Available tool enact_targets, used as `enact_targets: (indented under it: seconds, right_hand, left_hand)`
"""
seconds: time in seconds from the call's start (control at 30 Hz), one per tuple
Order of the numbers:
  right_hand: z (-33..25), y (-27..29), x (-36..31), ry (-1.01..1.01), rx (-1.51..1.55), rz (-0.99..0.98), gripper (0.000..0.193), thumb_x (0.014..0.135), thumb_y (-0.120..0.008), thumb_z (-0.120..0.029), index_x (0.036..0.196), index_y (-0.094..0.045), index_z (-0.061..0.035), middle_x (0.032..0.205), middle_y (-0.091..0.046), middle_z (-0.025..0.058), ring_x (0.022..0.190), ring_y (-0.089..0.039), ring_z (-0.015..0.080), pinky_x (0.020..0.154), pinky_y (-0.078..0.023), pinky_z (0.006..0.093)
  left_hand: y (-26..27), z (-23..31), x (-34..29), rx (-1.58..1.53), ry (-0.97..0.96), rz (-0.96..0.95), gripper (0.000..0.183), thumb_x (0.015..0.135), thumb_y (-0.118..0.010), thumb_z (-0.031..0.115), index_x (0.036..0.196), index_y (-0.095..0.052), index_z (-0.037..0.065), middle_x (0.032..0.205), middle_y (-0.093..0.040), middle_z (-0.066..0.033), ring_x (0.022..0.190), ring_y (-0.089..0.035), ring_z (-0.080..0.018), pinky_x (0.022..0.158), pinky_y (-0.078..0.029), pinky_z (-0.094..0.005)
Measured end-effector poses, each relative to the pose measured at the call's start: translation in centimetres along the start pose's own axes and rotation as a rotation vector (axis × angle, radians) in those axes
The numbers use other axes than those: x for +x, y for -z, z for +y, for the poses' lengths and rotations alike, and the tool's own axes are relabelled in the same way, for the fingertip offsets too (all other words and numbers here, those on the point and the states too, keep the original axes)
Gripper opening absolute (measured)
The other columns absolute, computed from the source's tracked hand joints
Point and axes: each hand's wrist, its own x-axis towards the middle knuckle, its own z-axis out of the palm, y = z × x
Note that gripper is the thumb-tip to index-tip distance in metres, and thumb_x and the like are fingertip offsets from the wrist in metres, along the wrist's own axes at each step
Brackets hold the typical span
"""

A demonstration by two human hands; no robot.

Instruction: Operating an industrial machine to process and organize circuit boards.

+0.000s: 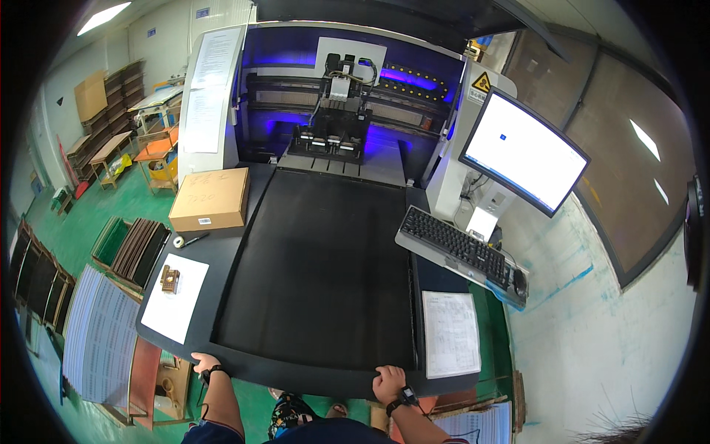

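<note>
I see black bench: brown box far left corner, white paper left edge, printed sheet front right corner.

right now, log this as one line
left hand, right hand: on front edge of black table | left: white paper sheet | right: white printed paper

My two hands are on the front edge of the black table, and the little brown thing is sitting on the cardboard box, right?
Not quite: the little brown thing sits on the white sheet, not on the cardboard box. The head view shows it.
</note>
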Motion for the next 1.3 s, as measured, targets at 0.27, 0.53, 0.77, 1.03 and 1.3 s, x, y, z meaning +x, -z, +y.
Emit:
enact_targets:
  seconds: [0.27, 0.53, 0.77, 1.03, 1.3]
  right_hand:
    - [0.1, -0.1, 0.0, 0.004, 0.01, -0.031, 0.02, 0.063, -0.055, -0.007, 0.081, -0.063, -0.0076, 0.08, -0.059, 0.0109, 0.079, -0.056, 0.0317, 0.078, -0.043, 0.0434]
    - [-0.1, 0.1, 0.0, -0.009, 0.002, -0.038, 0.019, 0.064, -0.055, -0.009, 0.081, -0.062, -0.0079, 0.08, -0.06, 0.0105, 0.079, -0.056, 0.0313, 0.078, -0.043, 0.0435]
    - [0.2, -0.4, -0.3, 0.003, 0.001, -0.029, 0.019, 0.064, -0.055, -0.009, 0.081, -0.062, -0.0076, 0.08, -0.059, 0.011, 0.078, -0.055, 0.0314, 0.078, -0.043, 0.0434]
    - [0.1, 0.0, -0.1, 0.002, -0.015, -0.022, 0.019, 0.064, -0.054, -0.008, 0.081, -0.062, -0.0078, 0.08, -0.059, 0.0103, 0.078, -0.056, 0.031, 0.078, -0.043, 0.0434]
    - [0.0, 0.0, -0.1, -0.011, -0.014, -0.022, 0.019, 0.064, -0.053, -0.007, 0.08, -0.062, -0.0085, 0.08, -0.059, 0.0102, 0.08, -0.056, 0.031, 0.079, -0.043, 0.0425]
  left_hand:
    - [1.3, 0.5, 0.2, 0.062, 0.024, -0.06, 0.072, 0.08, -0.049, 0.058, 0.095, -0.057, -0.012, 0.094, -0.059, -0.0321, 0.089, -0.058, -0.0462, 0.081, -0.044, -0.0513]
    - [1.9, 1.0, -0.5, 0.144, 0.01, -0.111, 0.074, 0.081, -0.046, 0.059, 0.101, -0.055, -0.011, 0.098, -0.059, -0.0315, 0.091, -0.057, -0.046, 0.083, -0.043, -0.0511]
    - [1.7, 0.8, 0.1, 0.106, 0.001, -0.071, 0.076, 0.08, -0.045, 0.061, 0.1, -0.055, -0.012, 0.095, -0.059, -0.0321, 0.088, -0.058, -0.0464, 0.08, -0.044, -0.0509]
    - [2.2, 1.5, -0.8, 0.14, 0.037, -0.117, 0.074, 0.08, -0.045, 0.061, 0.101, -0.056, -0.01, 0.1, -0.059, -0.0304, 0.094, -0.056, -0.045, 0.086, -0.042, -0.0499]
    - [2.5, 1.5, -1.0, 0.143, 0.004, -0.066, 0.073, 0.08, -0.047, 0.06, 0.097, -0.056, -0.01, 0.093, -0.06, -0.0314, 0.087, -0.058, -0.0459, 0.08, -0.044, -0.0513]
